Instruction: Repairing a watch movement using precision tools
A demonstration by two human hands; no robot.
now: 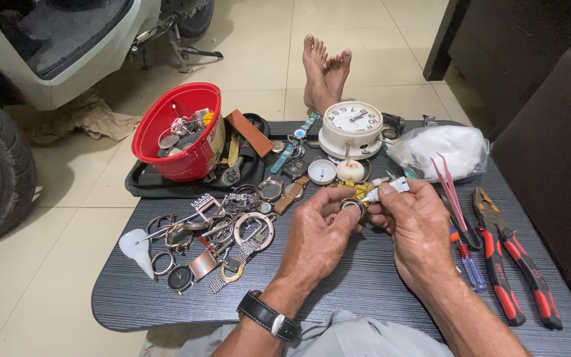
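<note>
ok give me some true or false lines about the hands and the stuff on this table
The left hand pinches a small round watch case. True.
The right hand holds the pliers. False: it holds a small white tube; the red-handled pliers lie on the table.
The red bucket is empty. False: it holds small parts.
A white alarm clock stands beyond the hands. True.
</note>
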